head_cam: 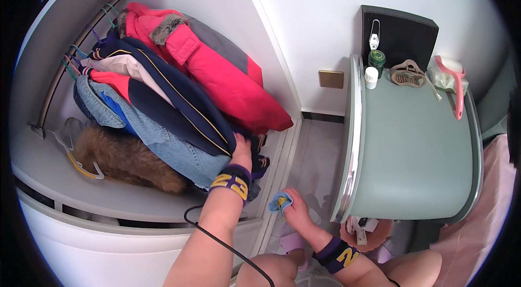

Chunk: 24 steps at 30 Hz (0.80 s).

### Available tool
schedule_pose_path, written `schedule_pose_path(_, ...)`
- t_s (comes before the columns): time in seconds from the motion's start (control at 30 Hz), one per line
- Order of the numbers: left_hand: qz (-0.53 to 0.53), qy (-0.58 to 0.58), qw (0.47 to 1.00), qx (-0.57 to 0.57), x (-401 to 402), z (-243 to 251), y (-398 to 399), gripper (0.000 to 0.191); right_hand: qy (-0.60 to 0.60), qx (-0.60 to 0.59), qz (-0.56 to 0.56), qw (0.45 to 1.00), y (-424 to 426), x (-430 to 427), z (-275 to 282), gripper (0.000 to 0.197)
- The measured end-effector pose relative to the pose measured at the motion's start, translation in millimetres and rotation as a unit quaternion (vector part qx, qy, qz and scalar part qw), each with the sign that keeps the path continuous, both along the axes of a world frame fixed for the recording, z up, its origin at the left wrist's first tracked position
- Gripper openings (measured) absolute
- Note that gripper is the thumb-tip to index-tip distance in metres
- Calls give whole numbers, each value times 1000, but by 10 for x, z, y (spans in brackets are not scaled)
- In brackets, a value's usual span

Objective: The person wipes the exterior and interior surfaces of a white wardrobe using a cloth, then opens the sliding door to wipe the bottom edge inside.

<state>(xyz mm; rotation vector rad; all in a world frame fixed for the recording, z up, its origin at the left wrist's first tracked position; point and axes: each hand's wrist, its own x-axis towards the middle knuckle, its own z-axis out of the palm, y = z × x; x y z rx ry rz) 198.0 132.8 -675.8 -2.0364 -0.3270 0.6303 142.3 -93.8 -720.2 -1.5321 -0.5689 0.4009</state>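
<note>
My left hand (242, 150) reaches among the lower ends of the hanging clothes, at the edge of a navy jacket with yellow piping (183, 99); its fingertips are hidden by the cloth. In my right hand (298, 210) is a small bunched light-blue cloth item (281, 202) with yellow inside, held above the floor by the wardrobe's edge. A denim jacket (158, 136) hangs in front of the navy one, and a red padded coat (228, 83) with grey fur trim hangs behind it. Brown fur (126, 158) lies on the wardrobe's bottom beside a yellow-and-white hanger (83, 167).
A curved metal rail (77, 53) carries the hangers. To the right, a grey-green cabinet (415, 156) holds a white bottle (371, 78), a green jar (377, 61), a hair claw clip (408, 75) and a pink lint roller (458, 95). A pink bin (384, 235) stands below; a black cable (228, 246) crosses my left arm.
</note>
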Motion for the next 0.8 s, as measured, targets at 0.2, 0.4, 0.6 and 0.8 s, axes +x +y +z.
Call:
schedule_pose_path(0.2,146,-103,973,-148,-646,-346,-180,50,102,43,-55,992,643,384,578,40)
schedule_pose_path(0.4,202,-206,936,-199,-815,-329,-243,50,90,-10,-165,982,1611,763,1005,57)
schedule_pose_path(0.6,223,-249,913,-234,-751,-387,-375,50,-5,-143,-192,971,1899,1396,1492,68)
schedule_pose_path(0.8,242,-262,903,-241,-734,-333,-389,50,-160,-289,21,944,1896,1946,1357,61)
